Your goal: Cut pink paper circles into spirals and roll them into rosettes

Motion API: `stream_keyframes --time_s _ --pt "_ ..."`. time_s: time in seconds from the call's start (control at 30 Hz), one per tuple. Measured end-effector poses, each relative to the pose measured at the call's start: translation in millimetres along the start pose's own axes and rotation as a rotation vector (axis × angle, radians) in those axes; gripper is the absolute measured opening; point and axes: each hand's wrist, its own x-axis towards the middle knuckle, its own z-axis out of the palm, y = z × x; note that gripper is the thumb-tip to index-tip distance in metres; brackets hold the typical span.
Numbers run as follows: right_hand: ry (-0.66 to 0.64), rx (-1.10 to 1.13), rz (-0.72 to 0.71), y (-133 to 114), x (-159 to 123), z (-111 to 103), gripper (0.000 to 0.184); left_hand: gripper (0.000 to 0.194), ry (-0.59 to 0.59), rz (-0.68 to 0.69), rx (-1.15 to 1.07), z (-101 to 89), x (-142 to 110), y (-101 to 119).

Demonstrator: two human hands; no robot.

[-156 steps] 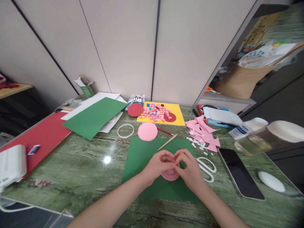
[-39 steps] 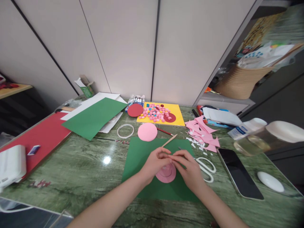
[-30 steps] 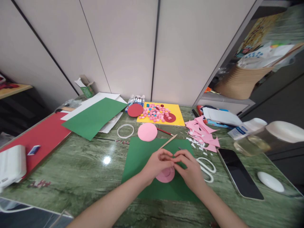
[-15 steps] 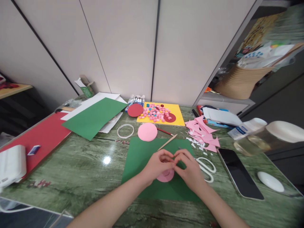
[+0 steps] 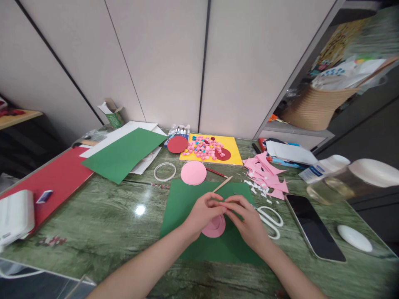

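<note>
Overall, the tabletop [image 5: 115,232] extends to all sides of my hands. Far to their left lies a red sheet [image 5: 62,168]. A green sheet [image 5: 179,209] lies flat directly beneath my hands and projects beyond them. A yellow sheet [image 5: 234,145] is positioned well past them, at the far edge.

Both hands are held above the green sheet, fingers bent, fingertips meeting. My left hand [image 5: 199,214] pinches a pink disc [image 5: 214,229] near its far edge. My right hand [image 5: 248,218] brings its fingertips against those of the left at the same point; I cannot tell whether it also grips the paper. The disc is located below my left hand's fingers, its near portion exposed and marked by a curved line.

A phone [image 5: 315,228] lies to the right of both hands. Next in size, white-handled scissors [image 5: 267,208] rest just beside my right hand. Beyond the fingers, a wooden stick [image 5: 223,184] lies at an angle. Slightly farther out lies a thin red rod [image 5: 216,171].
</note>
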Motion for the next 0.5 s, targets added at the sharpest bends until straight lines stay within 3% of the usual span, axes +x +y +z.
stream_keyframes --time_s 0.17,0.5 --pt "-0.042 0.052 0.010 0.9 0.3 0.7 0.028 0.038 -0.016 -0.014 -0.019 -0.4 0.3 -1.1" --pt "0.072 -0.046 -0.002 4.1 -1.4 1.9 0.013 0.039 -0.052 -0.041 -0.013 1.4 -0.2 -3.0"
